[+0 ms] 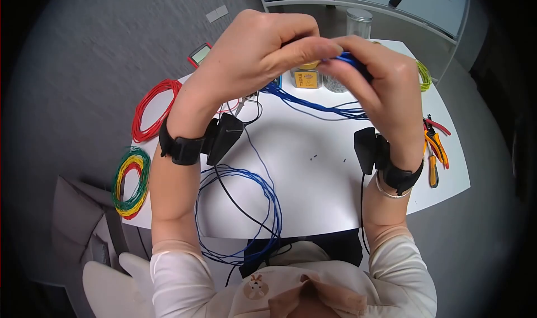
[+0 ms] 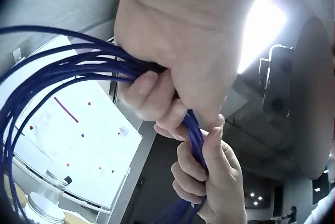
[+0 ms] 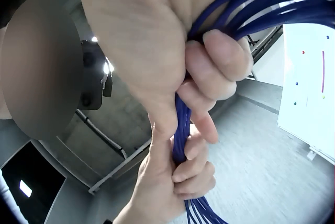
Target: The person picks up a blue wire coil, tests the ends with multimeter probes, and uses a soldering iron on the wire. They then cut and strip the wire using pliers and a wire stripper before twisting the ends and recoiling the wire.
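Note:
A bundle of blue wires [image 1: 347, 58] is held up over the table in both hands, side by side. My left hand [image 1: 251, 49] curls its fingers round the bundle, with the thumb close to the right hand. Likewise my right hand [image 1: 391, 77] grips it, fingers wrapped round the strands. In the left wrist view the gathered strands [image 2: 196, 137] run straight between the two hands, and loose loops fan out past the left hand. The right wrist view shows more loops [image 3: 282, 1] spreading beyond the right hand. Below the hands, the bundle's lower loop sags over the table.
A blue wire coil [image 1: 274, 200] overhangs the table's front edge. Red wire [image 1: 140, 116] and a green-yellow-red coil [image 1: 117, 189] lie left. Orange-handled pliers [image 1: 439, 144] and a screwdriver [image 1: 433, 172] lie right. A lidded jar [image 1: 358, 24] and yellow-labelled container [image 1: 306, 78] stand at the back.

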Demonstrator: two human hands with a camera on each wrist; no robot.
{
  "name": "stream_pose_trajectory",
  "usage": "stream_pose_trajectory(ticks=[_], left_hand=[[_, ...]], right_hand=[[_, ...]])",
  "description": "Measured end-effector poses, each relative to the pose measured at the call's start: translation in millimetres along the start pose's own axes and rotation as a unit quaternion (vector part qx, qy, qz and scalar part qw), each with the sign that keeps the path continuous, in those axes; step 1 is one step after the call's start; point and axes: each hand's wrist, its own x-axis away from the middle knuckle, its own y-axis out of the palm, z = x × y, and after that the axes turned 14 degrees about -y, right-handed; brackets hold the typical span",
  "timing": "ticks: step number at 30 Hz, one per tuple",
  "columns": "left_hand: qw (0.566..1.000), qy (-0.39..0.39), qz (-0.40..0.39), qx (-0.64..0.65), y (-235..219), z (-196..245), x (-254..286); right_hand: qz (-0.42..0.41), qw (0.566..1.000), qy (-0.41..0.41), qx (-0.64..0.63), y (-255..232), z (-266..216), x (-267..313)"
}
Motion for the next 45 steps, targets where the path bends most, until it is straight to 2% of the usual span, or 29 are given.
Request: stream_pose_trajectory(ticks=[3,4,7,8,11,14,16,17,19,20,23,24,26,28,30,31,33,35,37,43,44,45], left_hand=[[0.996,0.014,0.082,0.02,6,-16,4],[0.996,0.005,0.065,0.055,1,-24,4],[0.975,-0.088,0.021,0.205,-2,-29,2],[0.93,-0.151,-0.002,0.334,2,-29,-6],[0.861,-0.252,-0.101,0.43,-7,-25,-5],[0.817,-0.222,-0.072,0.528,8,-23,3],[0.807,-0.222,-0.102,0.538,0,-20,-2],[0.801,-0.223,-0.116,0.544,-4,-19,-3],[0.824,-0.196,-0.086,0.524,-4,-26,-11],[0.836,-0.183,-0.07,0.513,-4,-27,-14],[0.87,-0.181,-0.01,0.458,-9,-23,-19],[0.875,-0.169,-0.014,0.454,-8,-35,-23],[0.881,-0.19,0.022,0.432,-9,-47,-27],[0.88,-0.2,0.038,0.428,-11,-61,-31],[0.874,-0.199,0.052,0.441,-16,-71,-28],[0.871,-0.197,0.058,0.447,-18,-75,-26],[0.865,-0.2,0.083,0.453,-24,-81,-19],[0.86,-0.195,0.116,0.456,-29,-79,-10],[0.853,-0.198,0.131,0.466,-35,-76,1],[0.847,-0.196,0.188,0.458,-46,-62,33],[0.857,-0.196,0.208,0.428,-48,-61,38],[0.862,-0.189,0.214,0.419,-50,-59,44]], right_hand=[[0.019,0.996,0.085,0.035,-6,-4,-3],[0.065,0.994,0.089,0.012,-4,0,-1],[0.126,0.988,0.076,0.04,-2,18,7],[0.163,0.982,0.083,0.033,1,19,6],[0.21,0.959,0.181,-0.055,-6,32,16],[0.279,0.936,0.189,-0.103,-12,40,21],[0.307,0.921,0.216,-0.104,-12,39,19],[0.309,0.923,0.212,-0.093,-10,37,17],[0.315,0.925,0.201,-0.073,-9,33,16],[0.284,0.935,0.198,-0.073,-14,31,14],[0.28,0.947,0.077,0.136,-7,23,3],[0.288,0.943,-0.005,0.167,-13,27,3],[0.307,0.946,-0.041,0.1,-22,13,2],[0.26,0.964,-0.028,-0.037,-31,-19,7],[0.076,0.984,0.001,-0.159,-30,-50,4],[-0.032,0.984,0.001,-0.173,-25,-54,2],[-0.234,0.954,-0.002,-0.188,-8,-57,2],[-0.324,0.92,-0.029,-0.218,13,-57,23],[-0.441,0.855,-0.038,-0.271,22,-62,43],[-0.52,0.827,-0.016,-0.216,31,-63,108],[-0.525,0.826,-0.001,-0.204,31,-62,112],[-0.507,0.843,-0.021,-0.18,30,-58,119]])
